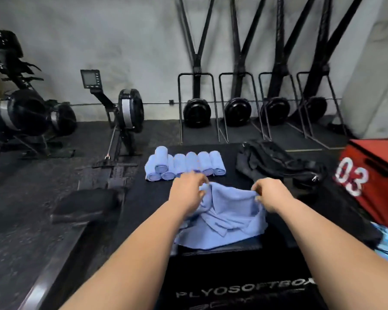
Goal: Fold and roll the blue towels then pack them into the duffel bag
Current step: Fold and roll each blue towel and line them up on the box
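The loose blue towel (pixel 224 218) lies crumpled on the top of a black plyo box (pixel 233 291) printed "PLYOSOFTBOX", at the middle of the view. Its near part rests flat on the box. Its far edge is raised and bunched between the 2 hands.

The left hand (pixel 187 192) grips the towel's far corner at 11 o'clock, fingers curled into the cloth. The right hand (pixel 269 193) pinches the far edge at 1 o'clock, with thumb and fingers closed on a fold. The hands are apart, with the raised edge hanging slack between them.

Beyond the left hand, at 11 o'clock from the loose towel, a row of rolled blue towels (pixel 188 164) lies side by side on the black mat. 1 roll is stacked on top at the row's left end, and the left hand hides part of the row's near side. At 1 o'clock the black duffel bag (pixel 267 162) lies slumped on the same mat, well apart from the rolls, its strap trailing to the right.

At 3 o'clock stands a red box (pixel 372 175) marked "03". At 10 o'clock a rowing machine (pixel 128 113) stands on the dark floor. At 12 o'clock, black upright machines (pixel 197 113) stand in a line along the grey wall.
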